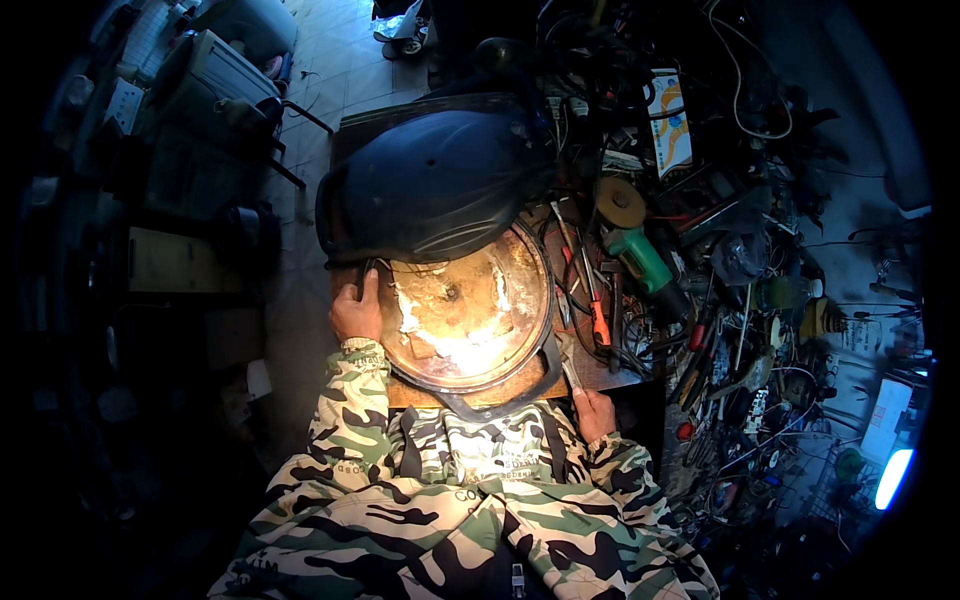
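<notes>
My left hand (357, 312) curls closed on the left rim of a round, stained metal pan (440, 335) on the wooden bench (618, 379) before me; my right hand (596, 414) grips a flat scraper-like tool (571, 368).

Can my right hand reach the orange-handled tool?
Probably yes: the orange-handled tool lies just beyond your right hand, its handle uncovered, though that hand seems to grip a slim tool.

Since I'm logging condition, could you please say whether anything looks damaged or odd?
Yes: the round panel by the left hand looks worn; its brown-stained face carries ragged pale patches, unlike a clean surface.
</notes>
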The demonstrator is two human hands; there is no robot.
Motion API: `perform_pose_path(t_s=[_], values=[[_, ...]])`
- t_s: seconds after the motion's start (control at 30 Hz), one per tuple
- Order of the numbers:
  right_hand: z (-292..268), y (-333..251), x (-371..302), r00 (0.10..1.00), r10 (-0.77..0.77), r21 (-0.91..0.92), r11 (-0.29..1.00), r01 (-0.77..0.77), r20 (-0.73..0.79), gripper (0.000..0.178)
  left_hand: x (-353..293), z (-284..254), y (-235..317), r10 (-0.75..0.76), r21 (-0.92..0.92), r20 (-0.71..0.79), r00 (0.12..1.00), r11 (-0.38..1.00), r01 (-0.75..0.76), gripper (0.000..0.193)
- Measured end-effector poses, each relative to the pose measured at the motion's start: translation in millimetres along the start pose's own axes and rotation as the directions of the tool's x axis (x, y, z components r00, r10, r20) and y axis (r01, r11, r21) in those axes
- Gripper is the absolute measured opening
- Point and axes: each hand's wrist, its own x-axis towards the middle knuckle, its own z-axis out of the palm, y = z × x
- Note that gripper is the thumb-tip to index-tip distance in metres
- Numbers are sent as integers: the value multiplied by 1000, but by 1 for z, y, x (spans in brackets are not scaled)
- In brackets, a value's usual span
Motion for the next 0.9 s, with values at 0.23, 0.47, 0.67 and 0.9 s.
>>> perform_pose_path(t_s=[0.23,0.47,0.67,0.9], values=[[6,3,17,984,151,11,988,-153,98,46,0,0,2,17,-2,1,1000,1000,-17,60],[4,-4,21,984,111,-258,963,-73,136,54,1,0,-1,-8,17,-23,1000,1000,8,60],[-5,-26,19,991,111,-423,904,-70,74,52,2,-3,-1,-4,15,2,1000,1000,4,57],[-7,-4,32,996,-10,-407,912,46,90,55,-1,-5,2,14,-41,-39,999,999,-15,62]])
